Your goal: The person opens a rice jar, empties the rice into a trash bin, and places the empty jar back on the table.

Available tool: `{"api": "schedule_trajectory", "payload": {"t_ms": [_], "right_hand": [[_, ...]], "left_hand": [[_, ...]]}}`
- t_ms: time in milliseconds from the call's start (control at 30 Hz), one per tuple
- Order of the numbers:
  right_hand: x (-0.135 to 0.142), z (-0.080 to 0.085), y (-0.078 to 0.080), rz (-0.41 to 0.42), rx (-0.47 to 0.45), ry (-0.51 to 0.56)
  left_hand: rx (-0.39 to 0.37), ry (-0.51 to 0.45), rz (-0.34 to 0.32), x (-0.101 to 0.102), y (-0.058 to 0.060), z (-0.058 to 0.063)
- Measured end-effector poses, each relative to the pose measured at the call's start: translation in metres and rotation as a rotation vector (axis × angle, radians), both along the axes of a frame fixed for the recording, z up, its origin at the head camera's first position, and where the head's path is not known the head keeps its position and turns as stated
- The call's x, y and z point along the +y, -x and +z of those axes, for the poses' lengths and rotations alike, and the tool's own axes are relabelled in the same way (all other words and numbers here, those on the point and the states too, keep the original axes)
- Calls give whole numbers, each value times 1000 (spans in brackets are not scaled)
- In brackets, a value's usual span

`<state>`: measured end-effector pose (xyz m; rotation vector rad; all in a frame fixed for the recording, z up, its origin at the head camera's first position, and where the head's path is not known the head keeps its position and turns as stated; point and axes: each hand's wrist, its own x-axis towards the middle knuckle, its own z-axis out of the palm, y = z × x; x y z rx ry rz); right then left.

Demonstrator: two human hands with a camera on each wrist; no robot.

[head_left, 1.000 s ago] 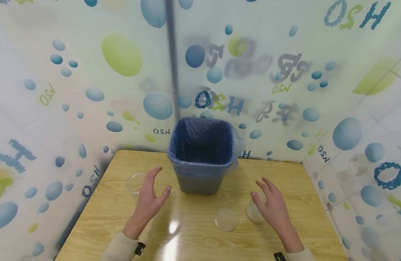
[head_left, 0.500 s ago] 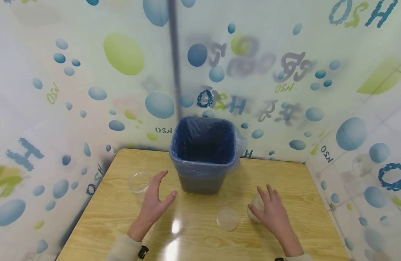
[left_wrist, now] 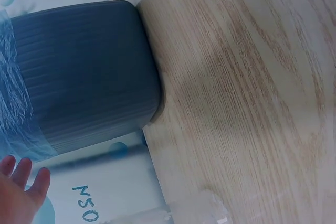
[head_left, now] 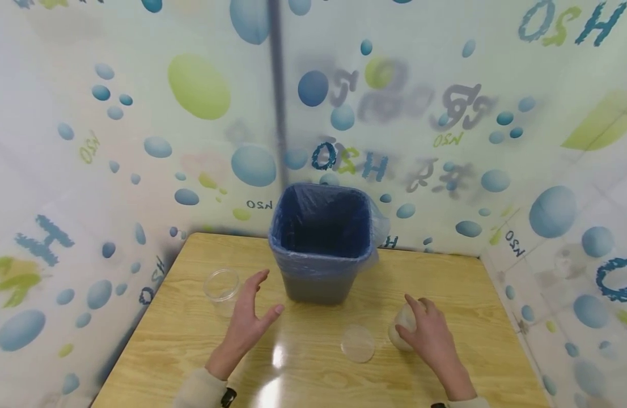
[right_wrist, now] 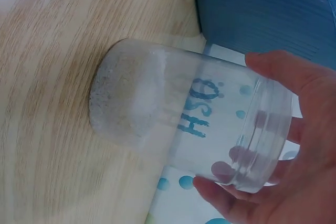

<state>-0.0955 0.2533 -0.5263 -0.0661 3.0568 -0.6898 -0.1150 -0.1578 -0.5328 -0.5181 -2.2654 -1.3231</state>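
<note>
My right hand (head_left: 429,337) holds a clear plastic jar (right_wrist: 173,114) near its rim, thumb on one side and fingers curled round the other. White grainy powder (right_wrist: 126,93) fills the bottom of that jar, which stands upright on the table. My left hand (head_left: 244,323) hovers over the table with thumb and fingers spread, holding nothing. Just beyond it stands a second clear jar (head_left: 221,285), seen from above with an open top. Only a few of its fingers (left_wrist: 40,183) appear in the left wrist view. A translucent round lid (head_left: 358,343) lies flat between the hands.
A dark bin (head_left: 316,289) lined with a blue plastic bag (head_left: 318,263) stands at the back middle of the wooden table (head_left: 313,374). Printed curtains (head_left: 426,215) enclose the table behind and at both sides.
My right hand has lowered and its fingers have closed round the jar with the powder. The left hand keeps its spread pose. The head view has shifted slightly.
</note>
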Motion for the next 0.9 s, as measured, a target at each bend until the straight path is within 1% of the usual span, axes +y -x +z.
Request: {"api": "schedule_trajectory", "payload": {"t_ms": [100,233,300,433,567,700,800,900], "right_hand": [[1,4,-1,-5,4,32],[-1,14,0,13,65,79],[-3,21,-1,9,81,92],[-7,35,-3,-21,65,104],[-11,45,-4,-46,51,144],[-15,51,-5,-55,57,232],[-18,54,-7,-51,67,331],[-22,58,-9,-42,77,447]], "left_hand": [[8,-2,-10,3,-1,0],[30,-1,-13,6,-1,0],[30,4,-17,7,-2,0],[29,14,-36,8,-2,2],[34,21,-59,12,-5,5],[29,45,-91,16,-6,7],[16,75,-127,20,-8,8],[18,111,-168,24,-10,9]]}}
